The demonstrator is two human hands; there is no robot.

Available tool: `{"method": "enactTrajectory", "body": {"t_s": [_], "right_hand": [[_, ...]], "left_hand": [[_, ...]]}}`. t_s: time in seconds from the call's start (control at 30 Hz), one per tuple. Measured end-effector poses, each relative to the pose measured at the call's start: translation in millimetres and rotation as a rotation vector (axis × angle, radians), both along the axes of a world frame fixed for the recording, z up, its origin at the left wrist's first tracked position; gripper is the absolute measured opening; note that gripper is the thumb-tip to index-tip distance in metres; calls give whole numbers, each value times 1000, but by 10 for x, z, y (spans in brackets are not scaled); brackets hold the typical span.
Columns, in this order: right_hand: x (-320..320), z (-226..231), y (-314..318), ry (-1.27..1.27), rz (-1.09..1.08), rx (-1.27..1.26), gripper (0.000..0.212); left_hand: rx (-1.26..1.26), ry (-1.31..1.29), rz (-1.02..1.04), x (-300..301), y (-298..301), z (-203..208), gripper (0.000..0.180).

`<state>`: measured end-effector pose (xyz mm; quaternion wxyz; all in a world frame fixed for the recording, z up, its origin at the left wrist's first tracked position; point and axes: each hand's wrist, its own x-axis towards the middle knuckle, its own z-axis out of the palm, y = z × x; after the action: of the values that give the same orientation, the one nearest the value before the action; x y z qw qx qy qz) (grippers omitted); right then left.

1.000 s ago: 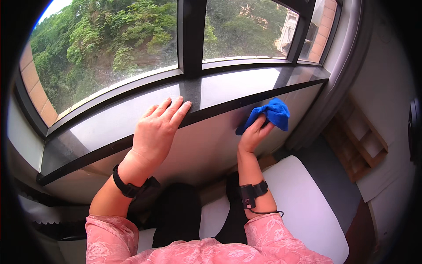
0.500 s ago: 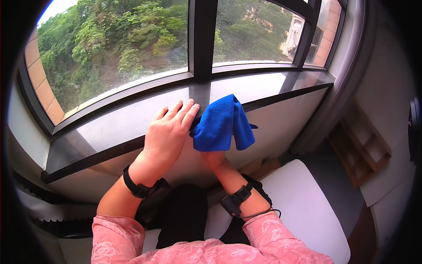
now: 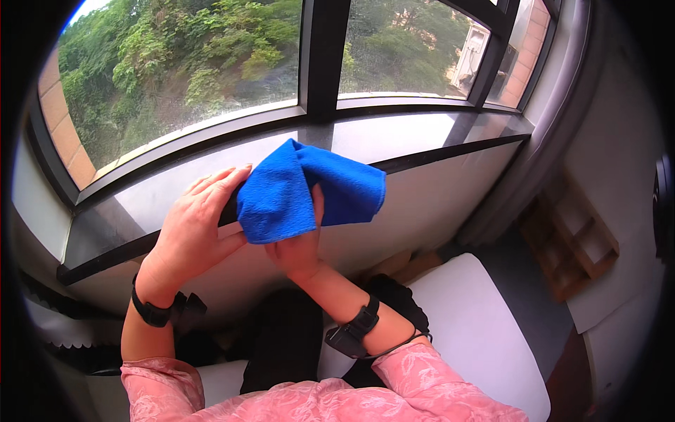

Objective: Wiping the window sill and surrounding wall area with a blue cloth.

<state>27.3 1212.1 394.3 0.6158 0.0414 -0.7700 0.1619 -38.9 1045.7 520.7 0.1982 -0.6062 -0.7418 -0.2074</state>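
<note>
A blue cloth (image 3: 281, 200) is bunched in my right hand (image 3: 295, 252), closed round it from below. Most of my right fingers are hidden under the fabric, though the thumb shows beside a fold. One flap of the cloth spreads to the right, in front of the sill's edge. My left hand (image 3: 191, 228) lies over the dark front edge of the glossy window sill (image 3: 186, 188), its fingers stretched toward the cloth. The left fingertips come right beside the cloth's left side; whether they touch it I cannot tell.
Behind the sill stands a dark-framed window (image 3: 323, 63) with trees outside. A grey curtain (image 3: 538, 155) hangs at the right. Below it are a wooden compartmented shelf (image 3: 573, 235) and a white padded surface (image 3: 478, 323) close to my right arm.
Both hands have moved left along the sill, the right one carrying the blue cloth. The cloth's loose flap, which hung down before, now spreads out to the right.
</note>
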Motion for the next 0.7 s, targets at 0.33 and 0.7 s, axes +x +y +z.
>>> {"method": "enactTrajectory", "body": {"t_s": [0.33, 0.7], "right_hand": [[234, 214, 590, -19, -90, 108, 36], [-46, 276, -47, 6, 57, 165, 22]], "left_hand": [[-60, 0, 170, -149, -668, 1, 93], [109, -466, 132, -307, -816, 3, 85]]}}
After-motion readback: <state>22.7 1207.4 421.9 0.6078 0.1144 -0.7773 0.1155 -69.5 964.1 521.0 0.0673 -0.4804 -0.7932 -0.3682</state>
